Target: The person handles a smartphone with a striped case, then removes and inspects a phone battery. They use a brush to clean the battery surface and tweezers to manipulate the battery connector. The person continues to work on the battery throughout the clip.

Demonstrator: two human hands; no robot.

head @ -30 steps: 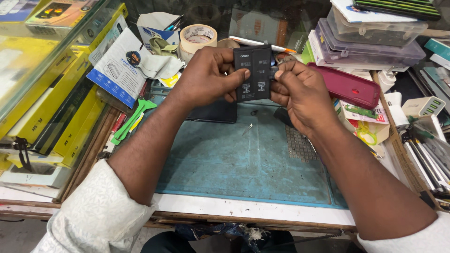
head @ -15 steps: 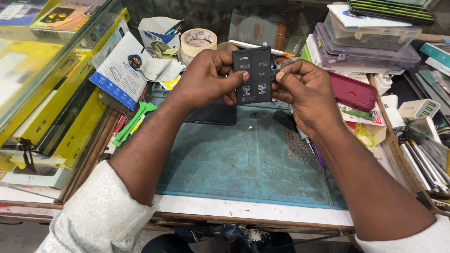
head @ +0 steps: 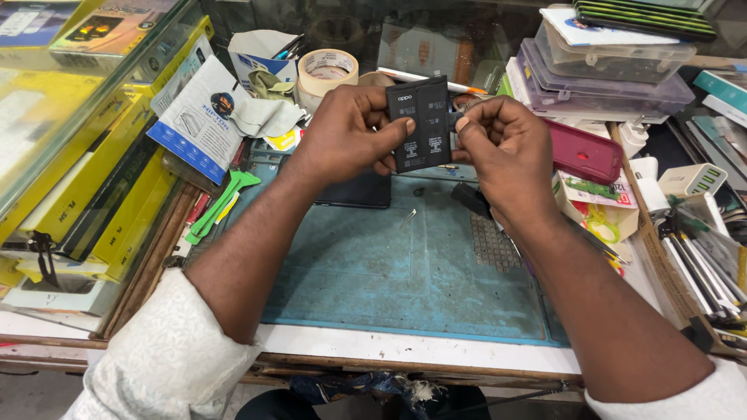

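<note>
Both hands are up over the blue mat (head: 389, 272) on the counter, and the flat black battery (head: 420, 123) stands upright between them. The left hand (head: 346, 136) clamps its fingers (head: 393, 130) on the battery's left edge, thumb across the face. The right hand (head: 506, 148) pinches the right edge; probably at a small tab, hard to see.
</note>
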